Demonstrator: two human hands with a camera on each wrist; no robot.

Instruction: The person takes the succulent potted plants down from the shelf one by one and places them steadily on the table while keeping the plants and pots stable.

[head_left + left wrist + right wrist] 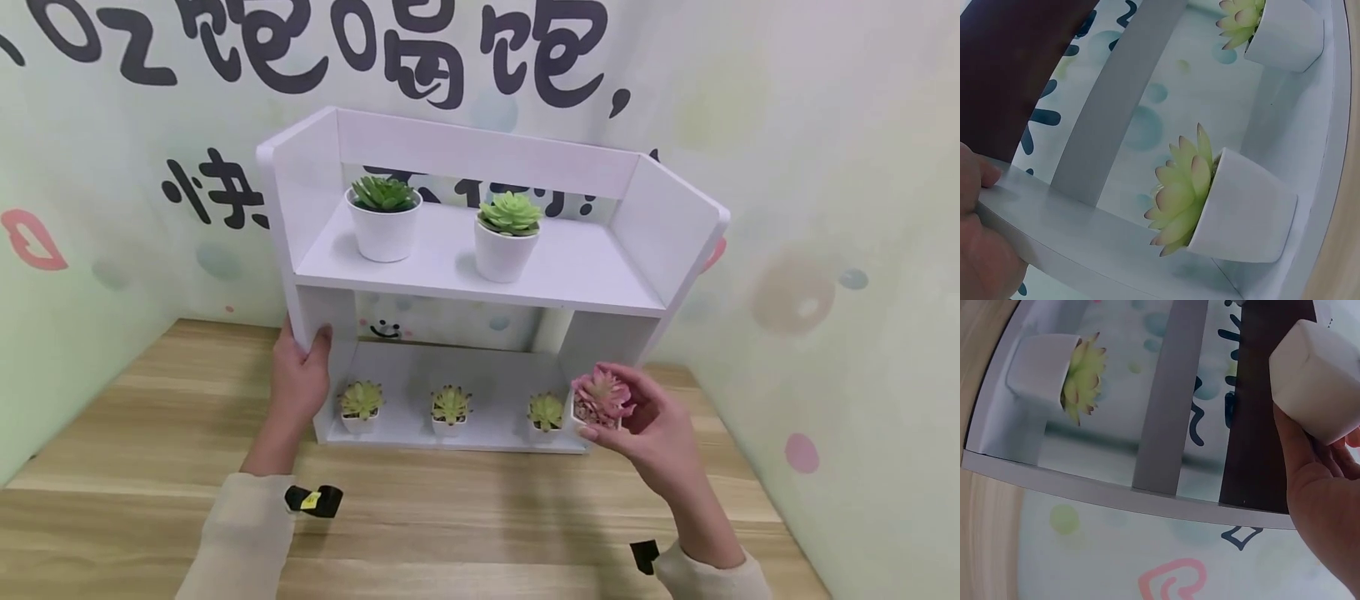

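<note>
Black Chinese writing runs across the pale wall (825, 208): the upper line reads 吃饱喝饱 and a comma; the lower starts with 快 and ends in an exclamation mark, the middle partly hidden. Below is a wood-grain table (420, 533), and on it a white two-tier shelf (585, 267). The left hand (300, 375) grips the shelf's left side panel. The right hand (660, 429) holds a pink plant (602, 396) in a white pot between thumb and fingers, in front of the shelf's right side. On the upper tier are a dark green plant (383, 218) and, to its right, a light green plant (507, 237), both in plain white pots. Three small yellow-green plants (450, 410) stand in a row along the lower tier, the rightmost near the pink one. A black strap (322, 502) by the left cuff carries a yellow label (310, 500), its marking too small to read.
</note>
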